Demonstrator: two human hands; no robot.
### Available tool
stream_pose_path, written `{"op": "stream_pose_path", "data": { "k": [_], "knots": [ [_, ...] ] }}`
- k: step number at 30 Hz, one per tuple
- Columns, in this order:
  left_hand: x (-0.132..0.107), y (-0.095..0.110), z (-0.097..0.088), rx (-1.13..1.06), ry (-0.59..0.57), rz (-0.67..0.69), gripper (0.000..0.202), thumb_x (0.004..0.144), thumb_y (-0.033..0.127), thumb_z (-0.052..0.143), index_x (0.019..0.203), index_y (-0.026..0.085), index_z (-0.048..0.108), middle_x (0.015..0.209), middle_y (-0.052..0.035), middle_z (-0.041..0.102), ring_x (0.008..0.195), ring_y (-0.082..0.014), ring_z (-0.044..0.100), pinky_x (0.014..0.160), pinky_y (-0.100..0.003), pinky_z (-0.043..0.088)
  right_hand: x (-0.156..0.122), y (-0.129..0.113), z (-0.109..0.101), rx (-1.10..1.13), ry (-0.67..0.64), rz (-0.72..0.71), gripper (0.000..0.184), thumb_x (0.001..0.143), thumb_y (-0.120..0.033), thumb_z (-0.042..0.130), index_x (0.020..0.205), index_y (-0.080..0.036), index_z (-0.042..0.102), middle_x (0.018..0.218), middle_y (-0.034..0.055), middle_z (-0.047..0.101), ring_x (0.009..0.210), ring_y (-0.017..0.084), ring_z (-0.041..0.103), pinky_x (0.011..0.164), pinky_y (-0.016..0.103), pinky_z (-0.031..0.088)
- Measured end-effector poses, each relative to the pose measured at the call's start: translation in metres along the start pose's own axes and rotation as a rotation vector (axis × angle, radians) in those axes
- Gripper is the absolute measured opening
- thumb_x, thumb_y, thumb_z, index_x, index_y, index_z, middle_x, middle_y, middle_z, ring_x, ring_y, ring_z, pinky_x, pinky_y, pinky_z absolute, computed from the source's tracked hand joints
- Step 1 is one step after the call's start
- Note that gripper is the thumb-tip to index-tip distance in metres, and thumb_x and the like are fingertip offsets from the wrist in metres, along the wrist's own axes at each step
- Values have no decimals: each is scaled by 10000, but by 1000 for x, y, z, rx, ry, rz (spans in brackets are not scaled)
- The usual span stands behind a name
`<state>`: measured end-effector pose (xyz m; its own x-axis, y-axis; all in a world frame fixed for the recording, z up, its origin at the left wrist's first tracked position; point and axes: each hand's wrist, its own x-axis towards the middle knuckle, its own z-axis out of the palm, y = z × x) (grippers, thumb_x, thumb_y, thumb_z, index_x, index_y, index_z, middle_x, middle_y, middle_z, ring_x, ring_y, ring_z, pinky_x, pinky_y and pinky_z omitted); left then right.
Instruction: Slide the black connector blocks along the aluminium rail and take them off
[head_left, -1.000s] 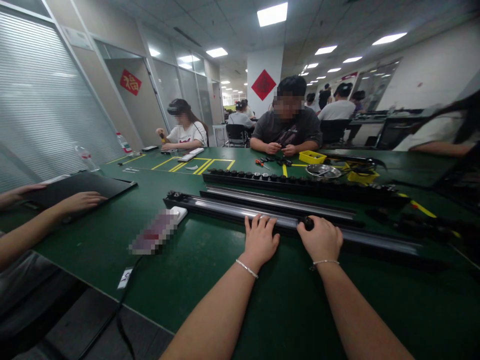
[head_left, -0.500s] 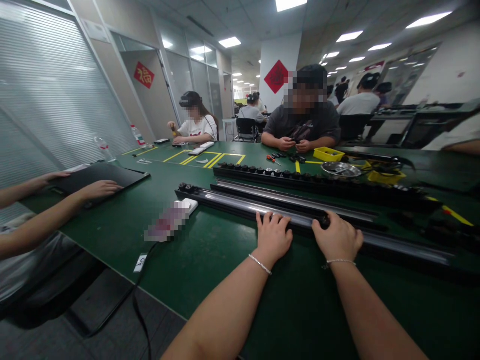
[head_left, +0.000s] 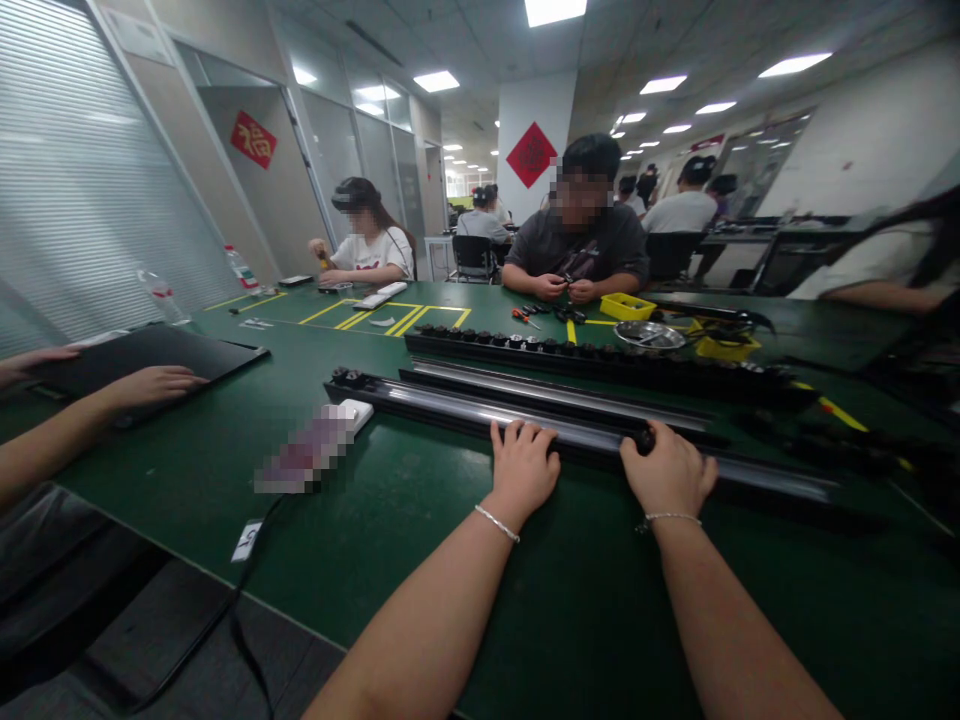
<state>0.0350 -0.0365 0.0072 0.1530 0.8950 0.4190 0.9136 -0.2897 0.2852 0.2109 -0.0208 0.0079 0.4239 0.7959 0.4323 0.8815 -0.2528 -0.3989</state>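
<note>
A long black rail (head_left: 420, 398) with a shiny inner strip lies across the green table before me. My left hand (head_left: 525, 468) grips its near edge, fingertips spread over the top and thumb on the near side. Further right, my right hand (head_left: 669, 468) pinches a small round black piece (head_left: 643, 441) between thumb and forefinger, at the rail. Its exact kind is too dark to tell. Small black parts (head_left: 349, 377) sit at the rail's left end. Behind lies a second black rail (head_left: 555, 397), and beyond it a rail with a row of black parts (head_left: 525, 345).
A white device (head_left: 358, 415) with a blurred top and a cable lies left. A co-worker's hands rest on a black panel (head_left: 180, 365). Another co-worker (head_left: 574, 250) sits opposite, near a yellow bin (head_left: 628, 307), a metal dish (head_left: 649, 336) and a screwdriver (head_left: 525, 318).
My right hand has slid slightly right along the rail with the black piece. My left hand stays at the same place on the rail. The view has turned a little right.
</note>
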Motion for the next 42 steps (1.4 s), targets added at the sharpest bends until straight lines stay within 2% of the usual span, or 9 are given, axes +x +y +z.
{"op": "stream_pose_path", "data": {
  "k": [9, 18, 24, 32, 42],
  "knots": [
    [1, -2, 2, -11, 12, 1, 267, 841, 306, 482, 1098, 313, 553, 1116, -2, 590, 1169, -223, 394, 1083, -548, 108, 1, 4, -5, -18, -14, 34, 438, 777, -359, 400, 1156, -183, 530, 1113, 104, 600, 1138, 258, 423, 991, 494, 183],
    [3, -2, -1, -6, -12, -12, 264, 847, 311, 469, 1089, 324, 573, 1102, -5, 606, 1142, -224, 426, 1082, -535, 107, 12, 17, -14, -39, -137, -11, 490, 776, -401, 428, 1229, -219, 474, 1127, 96, 591, 1108, 262, 449, 961, 483, 236],
    [3, -3, -2, 2, -20, -8, 262, 854, 318, 458, 1086, 329, 580, 1101, -3, 610, 1131, -225, 434, 1078, -527, 116, 9, 18, -11, -35, -84, -7, 497, 787, -356, 418, 1259, -203, 443, 1153, 99, 587, 1146, 252, 429, 1005, 506, 176],
    [4, -3, -2, 10, -19, -13, 254, 853, 321, 462, 1073, 334, 587, 1077, 1, 622, 1110, -224, 448, 1077, -525, 120, 9, 24, -15, -8, -69, 7, 511, 782, -328, 429, 1273, -186, 424, 1159, 108, 585, 1148, 251, 437, 1012, 501, 182],
    [4, -4, 0, -2, -5, -4, 256, 856, 318, 451, 1074, 338, 586, 1079, 7, 621, 1113, -231, 443, 1076, -533, 107, 9, 26, -15, -12, -59, 2, 464, 780, -351, 405, 1207, -188, 485, 1145, 102, 587, 1152, 248, 434, 1013, 478, 186]
  ]
}}
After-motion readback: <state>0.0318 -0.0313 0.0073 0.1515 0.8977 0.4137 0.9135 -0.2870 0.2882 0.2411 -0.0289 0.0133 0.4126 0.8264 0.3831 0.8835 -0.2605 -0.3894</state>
